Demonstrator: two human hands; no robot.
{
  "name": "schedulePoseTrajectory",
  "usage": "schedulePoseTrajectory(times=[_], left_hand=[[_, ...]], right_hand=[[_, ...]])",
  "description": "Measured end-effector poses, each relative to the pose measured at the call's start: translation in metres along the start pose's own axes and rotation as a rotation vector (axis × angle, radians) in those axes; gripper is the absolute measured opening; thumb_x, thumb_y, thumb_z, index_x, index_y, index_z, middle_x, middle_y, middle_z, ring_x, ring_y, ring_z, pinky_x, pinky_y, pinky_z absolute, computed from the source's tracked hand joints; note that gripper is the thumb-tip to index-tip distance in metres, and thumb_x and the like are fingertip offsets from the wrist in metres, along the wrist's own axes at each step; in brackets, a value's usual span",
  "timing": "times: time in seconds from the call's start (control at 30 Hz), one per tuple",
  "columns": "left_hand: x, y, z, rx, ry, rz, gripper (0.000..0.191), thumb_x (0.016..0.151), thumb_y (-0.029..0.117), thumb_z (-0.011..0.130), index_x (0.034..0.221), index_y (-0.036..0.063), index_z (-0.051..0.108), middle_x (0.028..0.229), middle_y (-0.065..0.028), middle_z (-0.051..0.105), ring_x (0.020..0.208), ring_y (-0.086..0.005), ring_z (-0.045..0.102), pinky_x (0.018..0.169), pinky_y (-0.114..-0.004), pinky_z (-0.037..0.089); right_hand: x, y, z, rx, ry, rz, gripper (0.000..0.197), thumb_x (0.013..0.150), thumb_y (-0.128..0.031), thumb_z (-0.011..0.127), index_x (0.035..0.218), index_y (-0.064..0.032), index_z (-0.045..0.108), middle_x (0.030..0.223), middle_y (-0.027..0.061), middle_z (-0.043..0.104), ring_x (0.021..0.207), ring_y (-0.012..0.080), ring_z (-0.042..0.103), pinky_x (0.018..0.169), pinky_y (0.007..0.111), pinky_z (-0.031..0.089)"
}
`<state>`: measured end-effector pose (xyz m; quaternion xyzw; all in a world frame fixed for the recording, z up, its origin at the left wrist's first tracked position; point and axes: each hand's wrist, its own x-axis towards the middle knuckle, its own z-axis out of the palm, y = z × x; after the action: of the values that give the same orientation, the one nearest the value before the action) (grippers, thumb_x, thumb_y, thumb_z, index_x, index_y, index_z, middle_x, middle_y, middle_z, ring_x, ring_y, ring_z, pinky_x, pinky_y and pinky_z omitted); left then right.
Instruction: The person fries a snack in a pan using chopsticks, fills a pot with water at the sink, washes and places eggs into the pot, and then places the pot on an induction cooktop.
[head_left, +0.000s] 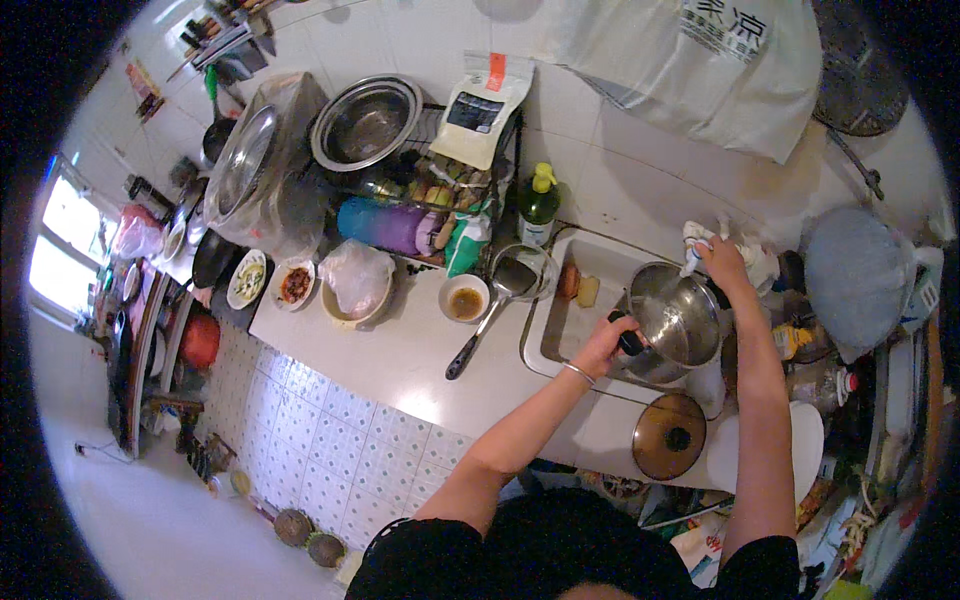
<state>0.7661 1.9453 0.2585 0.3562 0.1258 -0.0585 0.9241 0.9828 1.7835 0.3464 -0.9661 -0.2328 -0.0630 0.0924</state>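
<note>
A steel pot (679, 319) is held tilted over the right part of the white sink (551, 330). My left hand (606, 343) is closed around the pot's black side handle. Beyond the pot's far rim, my right hand (721, 264) is at the faucet, which is wrapped in white cloth (694, 238); its fingers touch the wrapped part, but their grip is not clear. Water seems to run into the pot. A sponge (587, 291) and a reddish-brown item lie in the sink's far left corner. A brown glass lid (660, 442) with a black knob rests on the counter nearer me.
Left of the sink stand a ladle (480, 337) resting in a glass bowl, a small bowl of brown sauce (466, 301) and a bag-covered bowl (352, 311). A green pump bottle (538, 206) is behind the sink. A white board (802, 450) lies under my right forearm.
</note>
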Motion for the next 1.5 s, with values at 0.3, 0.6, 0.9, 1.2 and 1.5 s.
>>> schedulePoseTrajectory(times=[0.3, 0.6, 0.9, 1.2, 1.5], left_hand=[[0.008, -0.001, -0.003, -0.011, -0.013, 0.046, 0.015, 0.078, 0.020, 0.055, 0.081, 0.0049, 0.055, 0.072, -0.0071, 0.062, 0.063, -0.0140, 0.061, 0.051, -0.023, 0.048], [0.013, -0.016, -0.008, -0.049, 0.002, 0.132, 0.014, 0.075, 0.017, 0.056, 0.078, 0.0041, 0.053, 0.067, -0.0078, 0.060, 0.058, -0.0164, 0.060, 0.052, -0.026, 0.048], [0.015, -0.021, -0.012, -0.163, 0.014, 0.088, 0.011, 0.074, 0.009, 0.057, 0.078, 0.0018, 0.050, 0.066, -0.0078, 0.057, 0.060, -0.0176, 0.060, 0.056, -0.029, 0.051], [0.003, -0.016, -0.009, -0.147, 0.017, 0.053, 0.017, 0.077, 0.013, 0.060, 0.085, 0.0048, 0.048, 0.073, -0.0072, 0.057, 0.068, -0.0212, 0.062, 0.066, -0.031, 0.052], [0.006, -0.019, -0.013, -0.120, 0.023, -0.001, 0.016, 0.075, 0.008, 0.058, 0.087, 0.0047, 0.047, 0.075, -0.0080, 0.058, 0.070, -0.0219, 0.062, 0.069, -0.032, 0.051]], right_hand=[[0.005, 0.003, -0.001, -0.003, -0.067, -0.021, 0.046, 0.086, -0.044, 0.048, 0.098, -0.0002, 0.057, 0.096, 0.0239, 0.056, 0.092, 0.0396, 0.053, 0.078, 0.044, 0.043], [0.010, 0.008, 0.003, -0.082, -0.091, -0.058, 0.045, 0.087, -0.044, 0.046, 0.098, -0.0009, 0.055, 0.089, 0.0230, 0.059, 0.088, 0.0399, 0.055, 0.076, 0.046, 0.042], [0.021, 0.023, 0.014, -0.065, -0.048, -0.164, 0.046, 0.087, -0.043, 0.047, 0.093, 0.0013, 0.057, 0.085, 0.0232, 0.060, 0.081, 0.0404, 0.056, 0.070, 0.045, 0.043], [0.013, 0.027, 0.014, -0.010, -0.026, -0.091, 0.050, 0.086, -0.044, 0.051, 0.106, 0.0018, 0.054, 0.091, 0.0208, 0.061, 0.086, 0.0354, 0.058, 0.074, 0.042, 0.045], [0.001, 0.048, 0.018, 0.108, -0.023, 0.068, 0.054, 0.078, -0.023, 0.061, 0.125, -0.0038, 0.042, 0.096, 0.0161, 0.060, 0.091, 0.0289, 0.058, 0.079, 0.038, 0.045]])
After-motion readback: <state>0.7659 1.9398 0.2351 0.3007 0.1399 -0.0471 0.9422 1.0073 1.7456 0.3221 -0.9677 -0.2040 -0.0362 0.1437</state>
